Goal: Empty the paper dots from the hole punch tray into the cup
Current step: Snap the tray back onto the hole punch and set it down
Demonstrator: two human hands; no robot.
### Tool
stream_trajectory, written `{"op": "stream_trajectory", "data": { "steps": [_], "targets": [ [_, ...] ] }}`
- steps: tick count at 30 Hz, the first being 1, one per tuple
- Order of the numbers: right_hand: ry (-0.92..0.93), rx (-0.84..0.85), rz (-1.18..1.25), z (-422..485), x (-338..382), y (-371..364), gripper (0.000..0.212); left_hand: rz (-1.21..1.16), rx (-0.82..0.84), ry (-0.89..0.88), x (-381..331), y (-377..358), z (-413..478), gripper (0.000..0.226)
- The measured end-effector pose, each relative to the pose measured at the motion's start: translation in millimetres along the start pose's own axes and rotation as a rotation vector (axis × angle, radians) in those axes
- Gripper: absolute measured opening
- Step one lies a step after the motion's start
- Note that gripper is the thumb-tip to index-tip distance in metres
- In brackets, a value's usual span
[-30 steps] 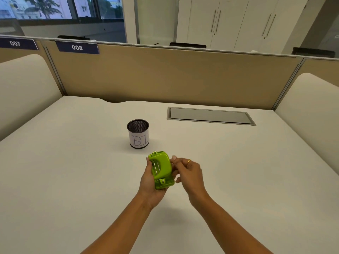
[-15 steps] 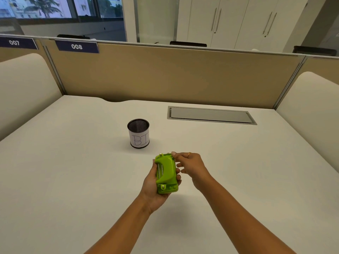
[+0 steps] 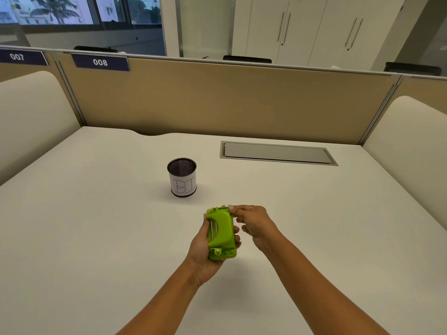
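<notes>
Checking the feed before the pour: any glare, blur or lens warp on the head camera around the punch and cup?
Head view: even, soft light, no glare on the desk; faint shadows beside the cup and under the hands; green hole punch and the cup's "BI" label are sharp; wide-angle bending shows in the partition top and desk edges.

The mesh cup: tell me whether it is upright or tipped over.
Upright. The mesh cup stands on its base on the desk, round open rim facing up, its paper label reading level.
</notes>
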State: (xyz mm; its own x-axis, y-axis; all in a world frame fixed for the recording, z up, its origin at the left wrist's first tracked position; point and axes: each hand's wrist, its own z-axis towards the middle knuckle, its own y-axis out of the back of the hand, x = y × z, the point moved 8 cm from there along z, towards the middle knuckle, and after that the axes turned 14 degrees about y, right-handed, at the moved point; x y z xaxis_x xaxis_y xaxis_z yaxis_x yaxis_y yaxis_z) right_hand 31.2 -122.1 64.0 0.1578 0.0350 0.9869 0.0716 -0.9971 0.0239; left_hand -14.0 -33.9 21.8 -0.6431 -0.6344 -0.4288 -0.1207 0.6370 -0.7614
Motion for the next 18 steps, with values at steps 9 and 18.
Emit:
{"op": "stream_trajectory", "data": {
  "steps": [9, 18],
  "targets": [
    [-0.014, 0.030, 0.095, -4.1, -3.6, -4.6, 0.009, 0.005, 0.020, -0.038, -2.6, -1.5, 0.4, 0.049],
    [-0.033, 0.054, 0.131, -11.0, -15.9, -5.4, 0.009, -0.029, -0.154, -0.173, -17.5, 21.0, -1.2, 0.040]
  ]
}}
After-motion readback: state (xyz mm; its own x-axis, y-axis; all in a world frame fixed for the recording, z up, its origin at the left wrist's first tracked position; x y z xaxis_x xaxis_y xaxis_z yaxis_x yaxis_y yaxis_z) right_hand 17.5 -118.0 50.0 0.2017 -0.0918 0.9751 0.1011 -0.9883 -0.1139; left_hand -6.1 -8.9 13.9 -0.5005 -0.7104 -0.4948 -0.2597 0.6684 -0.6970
